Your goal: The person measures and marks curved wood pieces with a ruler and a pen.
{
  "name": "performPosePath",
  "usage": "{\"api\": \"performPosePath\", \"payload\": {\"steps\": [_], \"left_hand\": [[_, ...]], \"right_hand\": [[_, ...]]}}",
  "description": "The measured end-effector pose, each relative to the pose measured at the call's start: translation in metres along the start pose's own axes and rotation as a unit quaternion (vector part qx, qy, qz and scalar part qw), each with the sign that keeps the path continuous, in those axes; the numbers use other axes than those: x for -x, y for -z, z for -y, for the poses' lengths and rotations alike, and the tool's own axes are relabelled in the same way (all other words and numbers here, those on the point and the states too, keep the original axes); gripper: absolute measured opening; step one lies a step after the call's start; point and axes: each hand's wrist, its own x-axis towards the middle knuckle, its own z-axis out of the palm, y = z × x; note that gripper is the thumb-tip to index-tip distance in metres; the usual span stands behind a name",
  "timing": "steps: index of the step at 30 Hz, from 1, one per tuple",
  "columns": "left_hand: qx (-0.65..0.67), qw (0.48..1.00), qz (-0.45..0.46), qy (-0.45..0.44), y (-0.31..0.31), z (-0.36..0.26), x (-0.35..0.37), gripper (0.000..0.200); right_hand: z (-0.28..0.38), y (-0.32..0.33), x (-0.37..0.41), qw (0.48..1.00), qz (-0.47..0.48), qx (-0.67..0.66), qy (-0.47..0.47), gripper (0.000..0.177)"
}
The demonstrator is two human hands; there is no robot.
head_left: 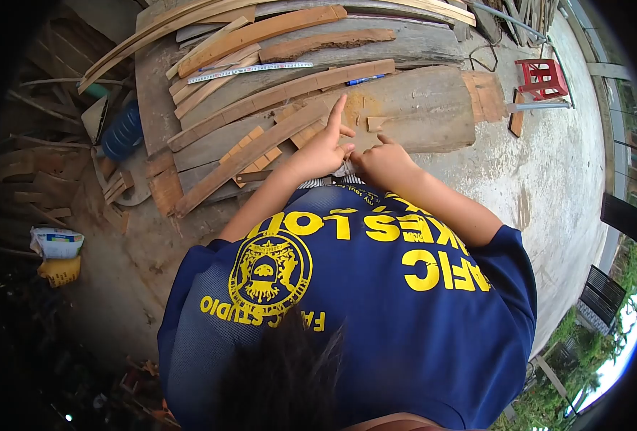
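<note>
My left hand (pixel 324 149) is held over the near edge of the boards, its index finger stretched out and the other fingers partly bent. Close beside it, my right hand (pixel 389 162) has its fingers curled inward near the left fingertips. Whatever the right fingers hold, if anything, is hidden. Just beyond the hands a small wood block (pixel 376 123) lies on a wide grey board (pixel 433 118). A blue pen (pixel 365 80) rests farther off, by a long wood strip (pixel 282 91). Left of my left hand, a brown plank (pixel 250 158) lies slantwise over short slats (pixel 241 146).
A white measuring tape (pixel 254 69) stretches across boards at the back. To the left are a blue water bottle (pixel 122 131), scrap wood and a white and yellow bag (pixel 58 255). A red plastic stool (pixel 541 79) stands on the concrete floor (pixel 534 158) at right.
</note>
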Motion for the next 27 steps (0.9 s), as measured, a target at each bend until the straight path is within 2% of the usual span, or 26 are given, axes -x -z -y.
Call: {"api": "performPosePath", "payload": {"steps": [1,2,3,4,5,6,8,9,10,12,13,15,16,18,19,27], "left_hand": [[-0.056,0.998,-0.021,-0.007,-0.005,0.005,0.001,0.079],[-0.112,0.993,-0.041,-0.013,-0.01,0.008,0.003,0.078],[-0.232,0.959,-0.143,-0.083,-0.012,0.009,0.007,0.067],[-0.23,0.959,-0.145,-0.079,-0.008,0.01,0.007,0.067],[-0.291,0.919,-0.249,-0.098,0.001,0.012,0.007,0.056],[-0.348,0.863,-0.348,-0.115,0.012,0.015,0.007,0.047],[-0.231,0.858,-0.447,-0.102,0.039,0.032,0.002,0.03],[-0.221,0.843,-0.487,-0.056,0.05,0.046,-0.001,0.026],[-0.221,0.843,-0.488,-0.052,0.061,0.064,-0.007,0.026],[-0.286,0.816,-0.487,0.12,0.078,0.107,-0.019,0.022],[-0.287,0.816,-0.486,0.123,0.084,0.125,-0.026,0.022],[-0.385,0.804,-0.404,0.205,0.091,0.16,-0.036,0.028],[-0.387,0.805,-0.401,0.204,0.092,0.18,-0.037,0.028],[-0.49,0.764,-0.357,0.223,0.093,0.203,-0.04,0.036],[-0.515,0.753,-0.361,0.193,0.092,0.207,-0.037,0.039],[-0.561,0.722,-0.359,0.191,0.085,0.198,-0.035,0.036]], "right_hand": [[0.001,-0.003,0.002,0.991,0.084,-0.085,-0.063,0.023],[-0.003,-0.009,0.003,0.991,0.087,-0.085,-0.061,0.023],[-0.01,-0.022,0.006,0.981,0.081,-0.162,-0.067,0.024],[-0.018,-0.037,0.009,0.966,0.075,-0.237,-0.072,0.025],[-0.025,-0.058,0.014,0.95,0.022,-0.3,-0.084,0.028],[-0.024,-0.064,0.019,0.95,0.026,-0.301,-0.081,0.028],[-0.019,-0.072,0.03,0.885,-0.031,-0.404,-0.229,0.031],[-0.018,-0.084,0.03,0.857,-0.033,-0.439,-0.269,0.033],[-0.017,-0.096,0.027,0.857,-0.029,-0.441,-0.267,0.033],[-0.013,-0.12,0.019,0.821,-0.074,-0.461,-0.327,0.031],[-0.011,-0.133,0.012,0.838,-0.089,-0.431,-0.322,0.029],[-0.007,-0.126,-0.001,0.851,-0.087,-0.409,-0.318,0.028],[-0.005,-0.123,-0.008,0.864,-0.087,-0.385,-0.314,0.027],[-0.004,-0.12,-0.018,0.871,-0.092,-0.371,-0.31,0.025],[-0.003,-0.118,-0.021,0.872,-0.097,-0.36,-0.317,0.025],[-0.01,-0.117,-0.03,0.87,-0.085,-0.355,-0.331,0.023]]}}
